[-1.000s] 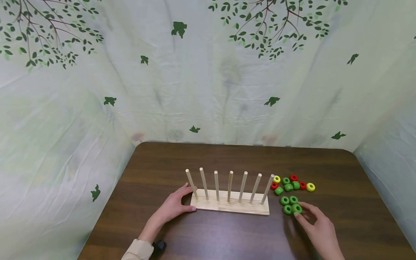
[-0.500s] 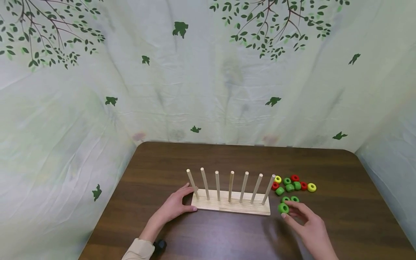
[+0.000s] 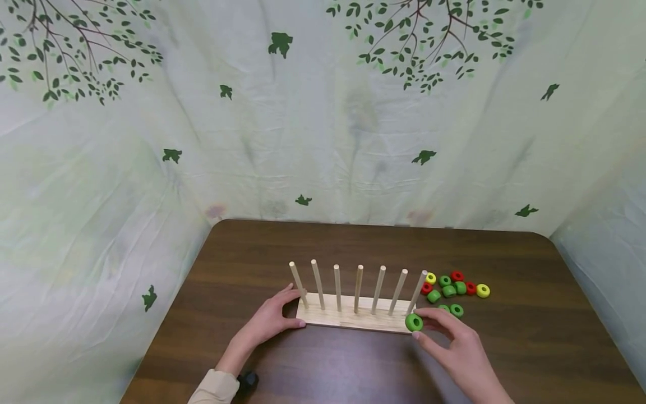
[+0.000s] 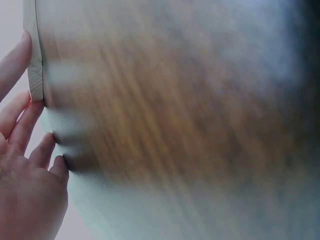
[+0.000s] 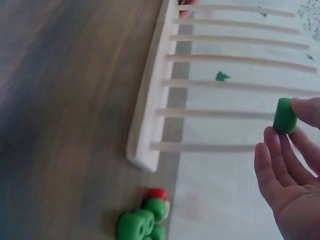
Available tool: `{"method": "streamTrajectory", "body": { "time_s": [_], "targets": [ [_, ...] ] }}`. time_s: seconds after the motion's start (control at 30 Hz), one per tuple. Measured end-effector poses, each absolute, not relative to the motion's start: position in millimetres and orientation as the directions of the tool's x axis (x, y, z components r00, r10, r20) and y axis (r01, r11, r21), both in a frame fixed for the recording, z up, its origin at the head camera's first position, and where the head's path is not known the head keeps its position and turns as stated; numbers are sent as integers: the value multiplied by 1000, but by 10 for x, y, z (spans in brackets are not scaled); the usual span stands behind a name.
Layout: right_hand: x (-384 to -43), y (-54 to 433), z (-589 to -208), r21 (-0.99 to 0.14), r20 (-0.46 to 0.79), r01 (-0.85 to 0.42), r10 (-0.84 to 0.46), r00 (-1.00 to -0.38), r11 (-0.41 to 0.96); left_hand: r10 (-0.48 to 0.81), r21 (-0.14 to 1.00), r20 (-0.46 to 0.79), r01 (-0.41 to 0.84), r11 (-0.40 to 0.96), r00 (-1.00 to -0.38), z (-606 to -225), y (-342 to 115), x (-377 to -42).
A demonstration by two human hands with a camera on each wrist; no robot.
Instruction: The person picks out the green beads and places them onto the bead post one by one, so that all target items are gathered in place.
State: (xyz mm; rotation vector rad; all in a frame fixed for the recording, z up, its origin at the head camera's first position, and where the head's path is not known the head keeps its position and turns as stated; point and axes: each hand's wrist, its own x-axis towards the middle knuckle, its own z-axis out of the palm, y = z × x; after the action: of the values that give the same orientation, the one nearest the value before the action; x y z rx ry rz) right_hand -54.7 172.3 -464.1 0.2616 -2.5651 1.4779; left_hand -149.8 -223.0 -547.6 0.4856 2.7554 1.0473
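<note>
The right hand [image 3: 456,347] carried its pinched green ring [image 3: 409,323] toward nine o'clock, away from the loose green rings [image 3: 453,312] to near the peg rack's [image 3: 348,318] three-o'clock end.

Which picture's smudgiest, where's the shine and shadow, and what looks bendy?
Left wrist view: smudgiest, the brown tabletop badly blurred, left hand clearer; head view: pale glare on the tabletop's near part, soft shadow beside the right hand; right wrist view: wooden pegs look slightly bowed.

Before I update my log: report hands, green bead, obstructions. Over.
Left hand holds peg board by its left end. Right hand pinches green bead, unthreaded. Other beads lie right of the board. Nothing seen blocking the pegs.
</note>
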Motion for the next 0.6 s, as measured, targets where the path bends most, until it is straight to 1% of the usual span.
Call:
{"method": "streamTrajectory", "body": {
  "time_s": [0.23,0.43,0.6],
  "targets": [
    [-614,1547,-4533,-814,278,-312,-144,-950,489,349,669,-24,244,702,-937,-5494,-2250,-1492],
    [-675,1429,-4425,-796,342,-402,-213,-915,453,341,659,-35,235,715,-940,-5485,-2247,-1500],
    [-707,1321,-4319,-800,342,-428,-265,-901,421,334,661,-41,225,716,-942,-5480,-2237,-1501]
  ]
}}
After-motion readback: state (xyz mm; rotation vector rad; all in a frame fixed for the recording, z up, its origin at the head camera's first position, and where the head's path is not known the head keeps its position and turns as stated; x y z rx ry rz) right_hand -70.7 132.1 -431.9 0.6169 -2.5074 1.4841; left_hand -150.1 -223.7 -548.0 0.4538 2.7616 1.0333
